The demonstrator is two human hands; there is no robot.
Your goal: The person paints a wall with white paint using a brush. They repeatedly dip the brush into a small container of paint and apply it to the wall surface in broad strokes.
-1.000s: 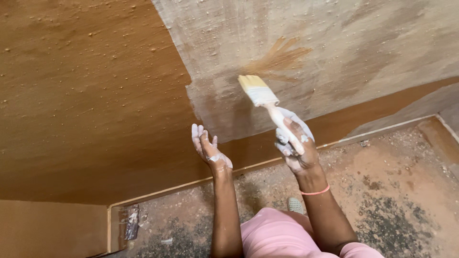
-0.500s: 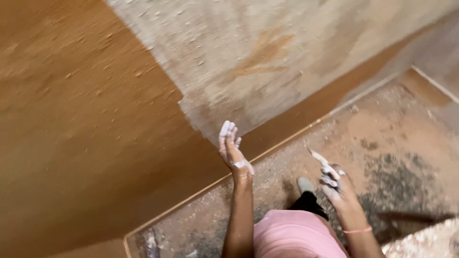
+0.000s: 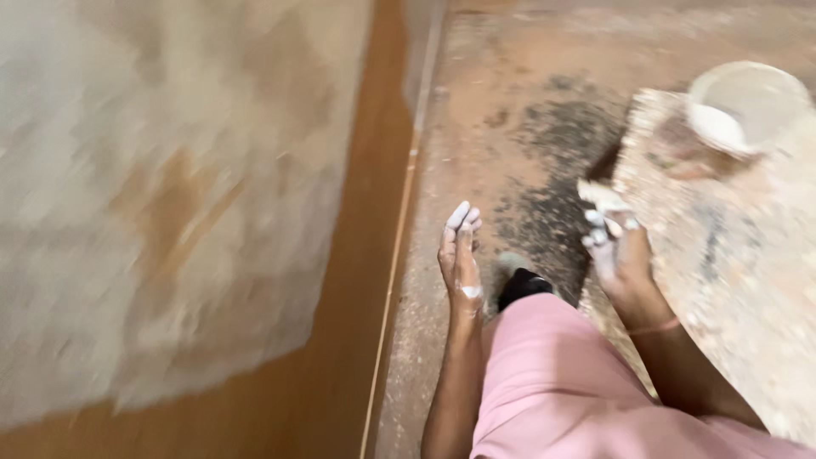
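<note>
A paintbrush (image 3: 599,200) is held in the right hand (image 3: 619,251), the paint-smeared fingers (image 3: 595,223) closed around its handle, with the pale bristles pointing up and away towards a white paint bucket (image 3: 748,106). The bucket stands on a paint-spattered board (image 3: 748,272) at the right of the view; its mouth is open and light paint shows inside. The brush is between the body and the bucket, near it but clearly apart from it. The left hand (image 3: 460,251) holds nothing: it hangs over the dusty floor (image 3: 527,102) with the whitened fingers (image 3: 459,217) straight and close together, the palm turned inwards. A pink trouser leg (image 3: 561,382) and a dark shoe (image 3: 523,285) are seen between the two arms. At the left, blurred by camera motion, the wall (image 3: 170,212) shows a pale coated area above a brown uncoated band (image 3: 374,255) along the floor edge.

The step in hand is judged to be the reloading of the brush, the work on the wall being only partly done. The next move would call for the bristles to be lowered into the bucket without the rim being knocked, and for excess paint to be wiped off so that drips are kept from the floor.
</note>
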